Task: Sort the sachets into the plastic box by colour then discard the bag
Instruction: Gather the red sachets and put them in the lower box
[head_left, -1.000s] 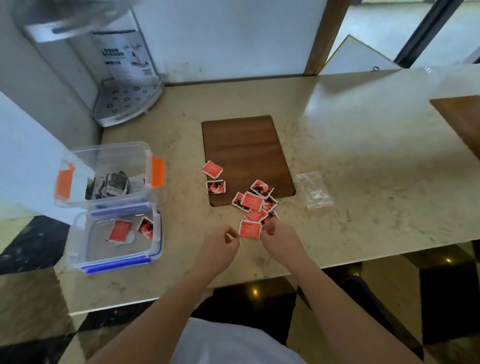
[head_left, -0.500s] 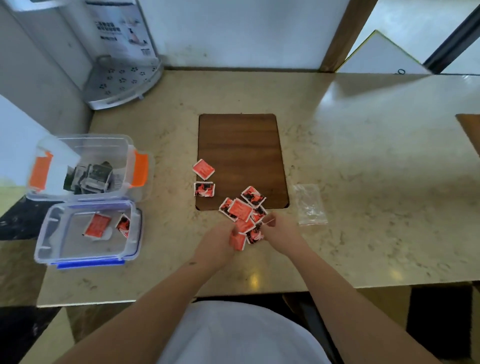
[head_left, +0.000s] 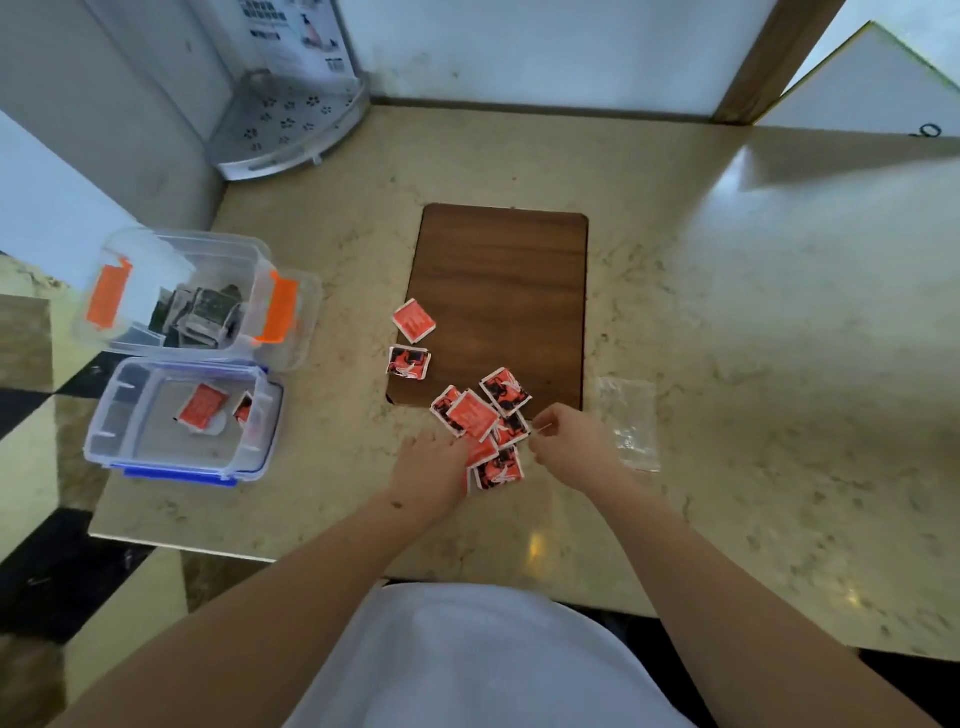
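Observation:
Several red sachets (head_left: 472, 413) lie in a loose pile at the near edge of a wooden board (head_left: 504, 291). Two more red sachets (head_left: 413, 321) lie apart at the board's left edge. My left hand (head_left: 431, 470) is closed on a few red sachets (head_left: 498, 469) at the pile's near side. My right hand (head_left: 569, 441) pinches the pile's right edge. A clear box with blue trim (head_left: 124, 441) holds two red sachets (head_left: 202, 408). Behind it a clear box with orange clips (head_left: 280, 312) holds dark sachets (head_left: 208, 312). The empty clear bag (head_left: 628, 421) lies right of my right hand.
Both boxes stand at the counter's left end, close to its edge. A grey perforated drip tray (head_left: 291, 130) of a dispenser fills the back left corner. The stone counter (head_left: 753, 338) stretches away to the right, and a wall closes off the back.
The single red sachet held up between both hands has gone into my left hand, which has dropped to the pile's near side. The view has tilted down.

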